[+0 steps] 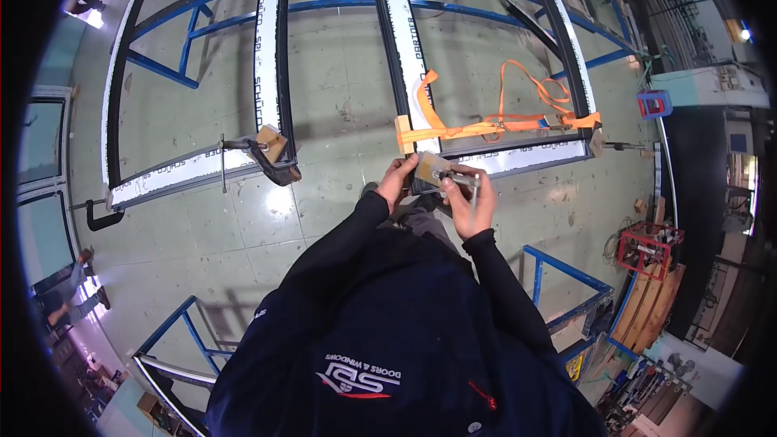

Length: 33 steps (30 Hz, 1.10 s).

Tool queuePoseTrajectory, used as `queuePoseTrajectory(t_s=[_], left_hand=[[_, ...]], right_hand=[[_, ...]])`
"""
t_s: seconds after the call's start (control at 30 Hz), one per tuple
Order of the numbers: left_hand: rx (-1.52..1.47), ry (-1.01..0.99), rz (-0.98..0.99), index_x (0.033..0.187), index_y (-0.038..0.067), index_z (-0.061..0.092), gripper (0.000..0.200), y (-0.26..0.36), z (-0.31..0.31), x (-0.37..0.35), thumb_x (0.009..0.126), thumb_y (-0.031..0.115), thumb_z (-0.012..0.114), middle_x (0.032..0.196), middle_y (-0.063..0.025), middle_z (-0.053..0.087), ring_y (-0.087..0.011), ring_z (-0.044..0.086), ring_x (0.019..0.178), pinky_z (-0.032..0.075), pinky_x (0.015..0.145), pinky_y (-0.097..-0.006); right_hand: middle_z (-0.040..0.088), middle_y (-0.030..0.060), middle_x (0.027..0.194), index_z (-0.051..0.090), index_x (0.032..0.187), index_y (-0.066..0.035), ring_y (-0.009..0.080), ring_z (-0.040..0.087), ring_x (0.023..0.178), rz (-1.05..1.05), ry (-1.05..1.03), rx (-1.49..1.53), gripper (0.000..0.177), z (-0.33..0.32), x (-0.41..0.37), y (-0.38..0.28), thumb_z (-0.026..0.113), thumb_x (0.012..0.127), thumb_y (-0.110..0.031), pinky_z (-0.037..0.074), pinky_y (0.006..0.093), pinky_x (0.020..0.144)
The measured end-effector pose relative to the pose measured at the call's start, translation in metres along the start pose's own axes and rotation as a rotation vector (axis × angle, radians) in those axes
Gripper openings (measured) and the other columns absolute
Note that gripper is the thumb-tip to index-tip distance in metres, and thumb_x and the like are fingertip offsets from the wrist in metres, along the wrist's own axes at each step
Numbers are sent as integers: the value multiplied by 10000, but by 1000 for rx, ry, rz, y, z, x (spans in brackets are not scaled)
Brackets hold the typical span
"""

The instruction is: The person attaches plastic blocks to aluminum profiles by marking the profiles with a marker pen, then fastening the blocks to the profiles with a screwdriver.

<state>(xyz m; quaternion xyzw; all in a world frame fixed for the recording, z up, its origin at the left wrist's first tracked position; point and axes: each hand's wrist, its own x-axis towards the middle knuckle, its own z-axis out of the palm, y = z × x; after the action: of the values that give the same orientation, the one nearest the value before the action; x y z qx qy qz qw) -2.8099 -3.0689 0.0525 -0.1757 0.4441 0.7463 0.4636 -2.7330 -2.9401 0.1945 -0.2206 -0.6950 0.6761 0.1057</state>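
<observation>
At the near corner of the right frame, a wooden block (434,167) lies under the screw end of a C-clamp (461,179). My left hand (394,184) is closed at the block's left edge, thumb on top; its other fingers are partly hidden below. My right hand (477,209) wraps around the clamp's screw and handle, thumb towards the block. The clamp's lower part is mostly out of sight. Just beyond my hands, an orange ratchet strap (486,128) runs across the white-filmed frame profile (401,24), over a wooden piece (404,134) at its left end.
A second C-clamp (275,166) with a wood block grips the left frame's corner. Further clamps sit at the outer corners (104,217). Blue metal stands (190,48) support the frames. Behind me are more blue stands (566,275) and a red crate (650,247). A person (73,299) is at far left.
</observation>
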Motion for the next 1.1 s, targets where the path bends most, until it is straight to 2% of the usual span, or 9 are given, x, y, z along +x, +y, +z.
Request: queuePoseTrajectory(t_s=[0.13, 0.23, 0.33, 0.43, 0.73, 0.83, 0.93, 1.03, 1.1], left_hand=[[-19, 6, 12, 1217, 79, 445, 580, -3, 0, 1, 895, 486, 703, 1156, -80, 602, -175, 606, 1016, 484, 873, -373], [-30, 27, 59, 1238, 64, 432, 700, -4, 5, -1, 824, 519, 766, 1078, -59, 592, -122, 584, 865, 454, 739, -280], [-50, 9, 55, 1267, 53, 409, 734, -4, 5, 1, 823, 514, 769, 1095, -76, 585, -136, 582, 890, 463, 750, -300], [-44, 17, 57, 1275, 46, 399, 748, -5, 5, 3, 824, 517, 766, 1106, -92, 581, -146, 582, 907, 464, 759, -305], [-19, -19, 49, 1306, 38, 369, 785, -8, 0, 10, 829, 528, 754, 1155, -116, 570, -171, 582, 986, 478, 805, -329], [-25, -5, 54, 1309, 28, 367, 790, -5, 3, 7, 831, 525, 752, 1178, -124, 560, -176, 583, 1019, 486, 841, -339], [-50, 18, 82, 1249, 22, 429, 573, -4, 7, 4, 922, 421, 681, 1126, -117, 598, -172, 610, 957, 500, 797, -330], [-36, 42, 88, 1250, 21, 430, 584, -5, 7, 6, 914, 424, 688, 1125, -117, 598, -173, 609, 944, 498, 791, -327], [-8, 26, 53, 1286, 9, 391, 722, -3, 3, 8, 855, 469, 741, 1165, -132, 574, -191, 605, 1009, 509, 826, -339]], right_hand=[[645, 68, 1095, 583, 1180, 23, 84, 614, 836, 21, -55, -107, 304, -5, 1, 7, 694, 900, -14, 512, 227, 691], [651, 65, 1061, 586, 1161, 14, 83, 612, 820, 21, -33, -60, 283, 1, -2, 5, 692, 900, -15, 510, 226, 681], [668, 50, 937, 589, 1175, -8, 79, 624, 764, 64, 2, 21, 265, 2, -3, 5, 672, 924, -28, 504, 235, 597], [672, 59, 951, 586, 1179, -4, 87, 628, 763, 11, -14, -206, 266, -2, -1, 11, 668, 927, -26, 512, 238, 602], [666, 74, 1008, 597, 1173, 11, 94, 634, 798, 99, -33, -25, 281, 6, -4, 0, 690, 911, -34, 529, 243, 642], [673, 70, 1003, 607, 1184, 6, 90, 629, 776, -77, 16, -200, 286, 4, -1, 3, 690, 914, -37, 525, 238, 649], [675, 63, 997, 596, 1188, -3, 86, 626, 763, 16, -54, -97, 290, -2, -1, 12, 691, 917, -42, 519, 235, 645], [677, 67, 1004, 581, 1168, -7, 88, 630, 773, -17, -18, -138, 276, 1, -1, 15, 689, 915, -34, 518, 237, 642], [676, 71, 1014, 573, 1149, -10, 89, 633, 775, 12, -42, -112, 260, -1, 1, 14, 686, 915, -24, 519, 237, 643]])
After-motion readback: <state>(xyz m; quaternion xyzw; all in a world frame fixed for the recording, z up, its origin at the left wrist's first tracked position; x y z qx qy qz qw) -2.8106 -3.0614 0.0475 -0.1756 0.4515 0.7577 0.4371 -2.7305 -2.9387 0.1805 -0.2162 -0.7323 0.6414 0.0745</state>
